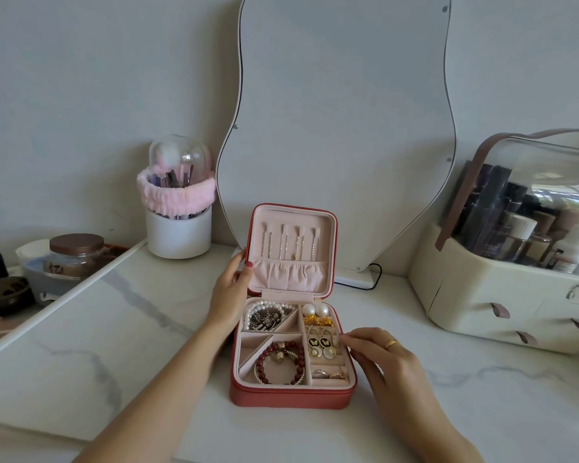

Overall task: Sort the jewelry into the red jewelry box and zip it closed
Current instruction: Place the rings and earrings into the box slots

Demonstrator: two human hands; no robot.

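The red jewelry box [291, 398] stands open on the marble top, its lid [293, 252] upright with several thin chains hanging inside. A pearl bracelet [268, 314] fills the back left compartment. A dark red bead bracelet [279, 362] lies front left. Pearl studs [315, 309], gold pieces and butterfly earrings [320, 344] sit on the right, with rings [326, 373] at the front right. My left hand [229, 292] grips the lid's left edge, thumb on the pink lining. My right hand [378, 354] rests at the box's right rim, fingertips curled by the earrings.
A wavy mirror [341, 128] leans on the wall behind the box, a black cable at its base. A white brush holder [178, 208] with a pink band stands back left. A cream cosmetics organizer [515, 255] sits right. A jar [76, 255] lies far left.
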